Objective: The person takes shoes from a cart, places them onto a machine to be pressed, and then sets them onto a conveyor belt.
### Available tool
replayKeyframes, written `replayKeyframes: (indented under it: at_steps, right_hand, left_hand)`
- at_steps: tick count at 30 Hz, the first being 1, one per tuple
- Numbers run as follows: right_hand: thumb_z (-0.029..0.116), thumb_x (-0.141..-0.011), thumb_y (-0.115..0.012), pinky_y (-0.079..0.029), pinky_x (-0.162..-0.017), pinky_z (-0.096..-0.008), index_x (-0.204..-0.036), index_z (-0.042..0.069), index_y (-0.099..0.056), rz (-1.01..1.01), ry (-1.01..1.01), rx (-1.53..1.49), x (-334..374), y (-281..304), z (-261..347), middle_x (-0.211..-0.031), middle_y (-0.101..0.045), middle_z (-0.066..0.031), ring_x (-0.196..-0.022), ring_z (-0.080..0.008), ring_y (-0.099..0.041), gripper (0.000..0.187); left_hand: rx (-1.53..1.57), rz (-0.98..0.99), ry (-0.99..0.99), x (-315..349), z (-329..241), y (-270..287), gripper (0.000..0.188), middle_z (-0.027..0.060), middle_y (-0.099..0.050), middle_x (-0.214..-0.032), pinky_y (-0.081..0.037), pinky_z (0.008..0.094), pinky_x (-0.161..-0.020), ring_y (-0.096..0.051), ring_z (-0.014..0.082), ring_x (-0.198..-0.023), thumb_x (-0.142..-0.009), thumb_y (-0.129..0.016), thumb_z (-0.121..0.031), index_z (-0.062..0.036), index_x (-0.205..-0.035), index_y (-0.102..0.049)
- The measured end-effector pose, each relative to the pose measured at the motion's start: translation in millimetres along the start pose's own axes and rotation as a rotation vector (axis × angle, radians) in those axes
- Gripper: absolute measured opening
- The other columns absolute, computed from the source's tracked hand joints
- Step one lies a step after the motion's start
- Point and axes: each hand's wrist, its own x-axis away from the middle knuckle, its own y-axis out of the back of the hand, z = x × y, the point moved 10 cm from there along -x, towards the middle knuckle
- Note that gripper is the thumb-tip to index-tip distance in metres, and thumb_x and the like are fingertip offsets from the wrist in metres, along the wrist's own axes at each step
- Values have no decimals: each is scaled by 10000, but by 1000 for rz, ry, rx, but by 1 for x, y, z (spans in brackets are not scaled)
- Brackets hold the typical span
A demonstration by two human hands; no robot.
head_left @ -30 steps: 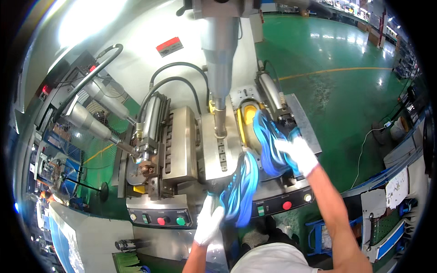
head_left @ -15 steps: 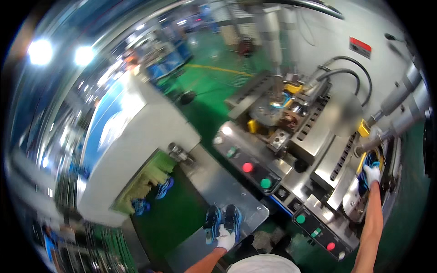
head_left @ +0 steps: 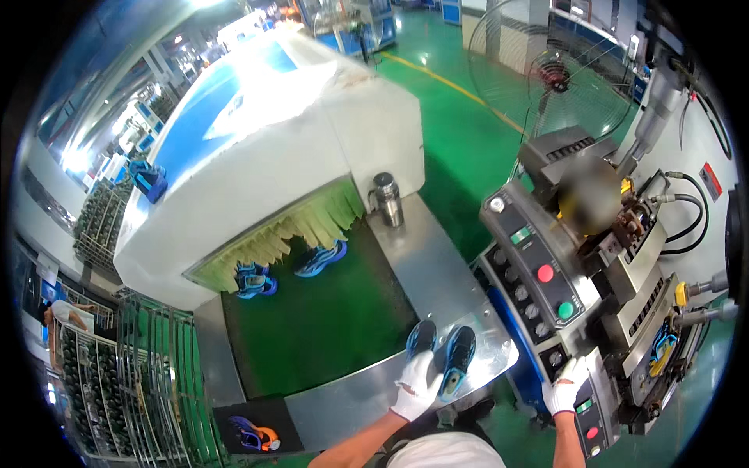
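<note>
In the head view, the left hand [head_left: 416,386] in a white glove lies on a pair of dark blue shoes [head_left: 443,352] that stand on the steel worktop [head_left: 425,273], at about 6 o'clock in the picture; its grip is closed on the heel of one shoe. The right hand [head_left: 563,391], also gloved, rests on the lower panel of the press machine [head_left: 601,257] at 5 o'clock; how wide its grip is, I cannot tell. Two more shoes [head_left: 289,269] lie on the green belt [head_left: 320,327] at 10 o'clock from the pair. A metal bottle [head_left: 387,199] stands near the tunnel [head_left: 265,148].
</note>
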Motion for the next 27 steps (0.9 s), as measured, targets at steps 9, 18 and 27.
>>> replayKeyframes:
  at_steps: [9,18,27]
  right_hand:
    - [347,-773,-820,-549,-913,-425,-1344,21,-568,49,-246,-1071,59,-128,245,-1107,-733,-207,-1025,-343,-712,704]
    - [11,-825,-791,-590,-739,-373,-1068,64,-690,233,-804,-1898,105,-87,192,-938,-707,-44,-785,-186,-675,268]
    - [215,-811,-878,-320,-404,-293,-673,113,-668,-603,-1147,-1937,338,-10,4,-547,-546,23,-434,-84,-452,271]
  left_hand:
    - [-32,207,426,12,123,-65,838,273,-468,-1461,-401,547,-1132,-469,444,-1361,-799,-813,-296,2,-1462,-399]
    - [57,402,412,-41,119,-45,714,198,-703,-1137,-549,442,-915,-692,334,-1023,-746,-859,-297,11,-1313,-553]
    - [59,1261,-137,95,-175,-169,795,192,-673,-1215,-520,459,-979,-658,318,-1089,-776,-866,-287,9,-1413,-494]
